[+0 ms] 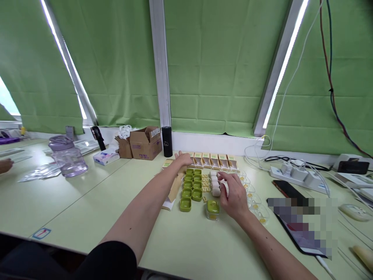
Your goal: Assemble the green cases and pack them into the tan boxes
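My left hand [183, 159] reaches to the left end of a row of small open cardboard boxes [215, 161]; its fingertips are mostly hidden. Two columns of green square lids or cups [187, 184] lie in front of it, beside small yellowish pieces [205, 182]. Over a column of white rounded pieces [215, 191] hovers or rests my right hand [235, 194], thumb and forefinger apart and nothing plainly held. Just left of that wrist stands a small clear container [212, 214] with a green lid. Clear cups with yellow centres [254, 199] are lined up to the right.
An open brown carton [146, 144] and a black cylinder [167, 141] stand at the back. Leftward are a purple bottle [68, 157] and a tissue pack [106, 156]. Phones [294, 190], a power strip [300, 177] and cables lie right. Another person's hand [6, 166] shows far left.
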Tool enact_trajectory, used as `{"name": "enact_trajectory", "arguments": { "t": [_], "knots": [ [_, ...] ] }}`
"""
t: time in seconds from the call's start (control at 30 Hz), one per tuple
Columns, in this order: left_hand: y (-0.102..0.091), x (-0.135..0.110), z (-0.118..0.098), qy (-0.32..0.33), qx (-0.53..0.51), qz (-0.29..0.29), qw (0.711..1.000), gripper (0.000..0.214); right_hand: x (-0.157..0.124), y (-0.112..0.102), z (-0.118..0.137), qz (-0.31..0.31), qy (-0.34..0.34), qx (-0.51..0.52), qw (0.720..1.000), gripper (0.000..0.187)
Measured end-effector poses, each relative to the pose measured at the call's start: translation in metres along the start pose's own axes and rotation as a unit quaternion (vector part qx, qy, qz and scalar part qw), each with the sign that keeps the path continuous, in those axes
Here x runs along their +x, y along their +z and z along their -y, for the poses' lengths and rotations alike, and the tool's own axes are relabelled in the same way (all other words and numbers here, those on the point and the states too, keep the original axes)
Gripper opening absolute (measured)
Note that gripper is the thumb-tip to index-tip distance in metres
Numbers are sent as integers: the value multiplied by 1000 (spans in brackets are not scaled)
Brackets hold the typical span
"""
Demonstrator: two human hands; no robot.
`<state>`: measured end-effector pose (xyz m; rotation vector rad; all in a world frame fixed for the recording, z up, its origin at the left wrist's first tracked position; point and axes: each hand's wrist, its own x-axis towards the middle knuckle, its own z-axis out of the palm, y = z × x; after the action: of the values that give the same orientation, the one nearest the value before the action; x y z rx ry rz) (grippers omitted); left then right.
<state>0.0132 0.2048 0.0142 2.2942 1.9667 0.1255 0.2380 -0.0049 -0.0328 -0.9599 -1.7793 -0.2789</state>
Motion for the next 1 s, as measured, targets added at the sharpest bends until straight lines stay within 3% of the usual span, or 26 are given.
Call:
{"name": "enact_trajectory", "arguments": {
  "t": [0.3,0.4,0.57,0.67,0.77,0.87,1.0],
  "knots": [
    [-32,-18,1,-10,8,-76,997,39,0,-1,0,-8,-5,-4,1000,45],
    [-45,-36,-1,10,5,-124,992,25,1,-2,1,-13,12,-2,1000,40],
    [-49,-87,-11,75,-13,-210,975,35,10,-2,7,3,119,68,991,26],
    [-40,-128,-22,121,-24,-239,963,38,20,3,11,21,233,179,956,35],
    [-29,-172,-35,199,-55,-289,935,37,30,9,14,34,336,307,890,58],
    [-17,-208,-45,250,-27,-327,911,42,38,11,19,62,363,402,838,61],
    [-3,-235,-50,291,30,-364,884,53,43,7,27,27,373,443,815,63]
  ]
}}
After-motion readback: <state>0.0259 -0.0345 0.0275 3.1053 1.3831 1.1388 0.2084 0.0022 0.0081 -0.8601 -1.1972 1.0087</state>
